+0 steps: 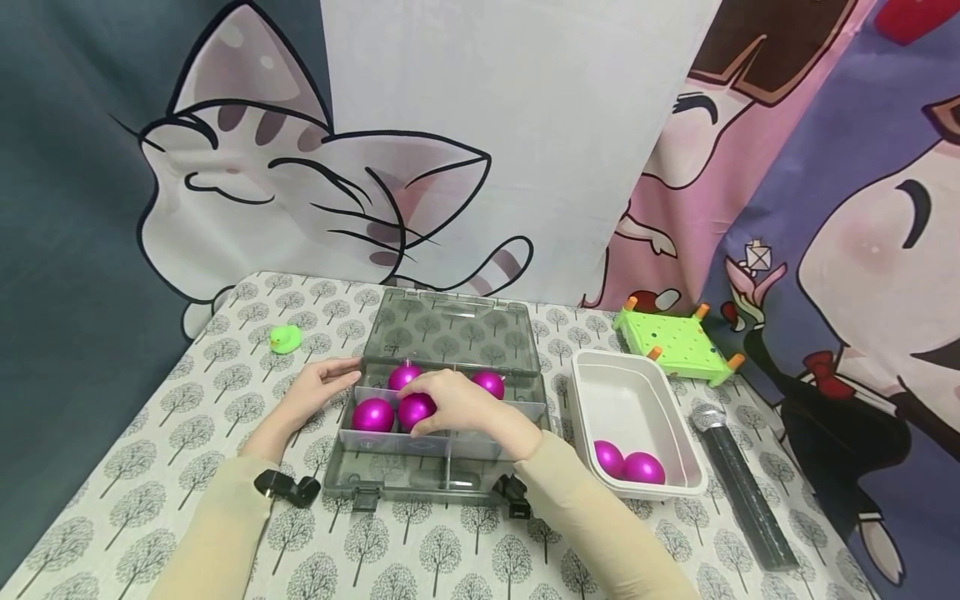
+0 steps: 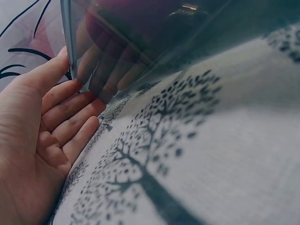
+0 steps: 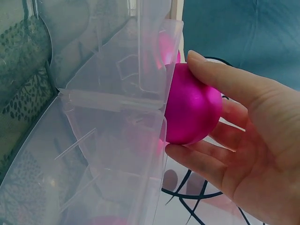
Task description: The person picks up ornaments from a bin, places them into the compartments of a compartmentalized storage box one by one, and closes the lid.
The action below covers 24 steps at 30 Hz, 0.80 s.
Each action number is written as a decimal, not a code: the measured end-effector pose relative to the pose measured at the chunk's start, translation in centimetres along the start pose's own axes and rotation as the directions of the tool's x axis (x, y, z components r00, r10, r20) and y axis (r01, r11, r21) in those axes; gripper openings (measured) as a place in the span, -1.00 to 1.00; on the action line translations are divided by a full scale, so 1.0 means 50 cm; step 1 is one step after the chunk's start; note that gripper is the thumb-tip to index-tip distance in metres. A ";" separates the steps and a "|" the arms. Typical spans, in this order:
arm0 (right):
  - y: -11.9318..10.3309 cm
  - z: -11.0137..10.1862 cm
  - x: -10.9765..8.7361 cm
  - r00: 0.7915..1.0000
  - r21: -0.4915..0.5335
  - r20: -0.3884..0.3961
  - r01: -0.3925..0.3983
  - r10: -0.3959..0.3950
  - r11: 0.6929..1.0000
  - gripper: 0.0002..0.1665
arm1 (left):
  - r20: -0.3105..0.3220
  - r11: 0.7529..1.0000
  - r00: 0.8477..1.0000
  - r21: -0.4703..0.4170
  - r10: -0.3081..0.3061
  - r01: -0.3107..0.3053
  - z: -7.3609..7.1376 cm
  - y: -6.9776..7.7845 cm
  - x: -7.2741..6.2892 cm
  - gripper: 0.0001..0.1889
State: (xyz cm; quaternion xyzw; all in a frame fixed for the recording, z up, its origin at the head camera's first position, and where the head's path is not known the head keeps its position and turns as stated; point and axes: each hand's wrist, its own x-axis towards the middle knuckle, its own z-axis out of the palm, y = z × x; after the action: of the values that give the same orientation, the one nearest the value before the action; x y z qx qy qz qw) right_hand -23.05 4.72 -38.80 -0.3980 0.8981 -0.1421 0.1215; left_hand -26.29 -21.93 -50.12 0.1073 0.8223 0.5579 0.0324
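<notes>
A see-through grey plastic organizer box (image 1: 386, 471) with an open lid (image 1: 457, 329) lies on the table, split by clear dividers (image 3: 112, 101). My right hand (image 1: 457, 400) grips a shiny magenta ball (image 3: 194, 110) between thumb and fingers, at the divider tops over the middle row. Left of it, another magenta ball (image 1: 372, 415) sits in the same row. Behind are a magenta ball (image 1: 406, 376) and one more magenta ball (image 1: 489, 384) to the right. My left hand (image 1: 318, 390) touches the box's left side with extended fingers (image 2: 70, 105).
Right of the box stands a white bin (image 1: 622, 375) holding two magenta balls (image 1: 642, 468). Beyond it are a bright green toy (image 1: 671, 342) with orange legs and a microphone (image 1: 742, 487). A green rubber duck (image 1: 285, 338) sits at the back left of the tree-print tablecloth (image 1: 202, 433).
</notes>
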 end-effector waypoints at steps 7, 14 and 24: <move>-0.003 -0.001 0.002 1.000 -0.005 0.018 -0.011 0.011 1.000 -0.32 | -0.001 1.000 1.000 0.002 -0.001 0.001 0.000 0.002 -0.001 -0.48; -0.002 0.004 0.004 1.000 -0.029 0.022 -0.010 0.010 1.000 -0.32 | 0.007 1.000 1.000 -0.009 -0.006 0.006 0.000 0.005 -0.002 -0.47; -0.003 0.006 0.003 1.000 -0.035 0.019 -0.012 0.013 0.999 -0.30 | 0.015 1.000 1.000 -0.029 0.001 0.000 -0.001 0.006 -0.002 -0.46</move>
State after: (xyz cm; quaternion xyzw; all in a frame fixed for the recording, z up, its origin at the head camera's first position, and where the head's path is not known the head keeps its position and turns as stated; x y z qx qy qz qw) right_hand -22.96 4.47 -39.05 -0.3957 0.9018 -0.1217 0.1240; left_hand -26.16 -21.87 -49.85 0.1111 0.8137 0.5692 0.0400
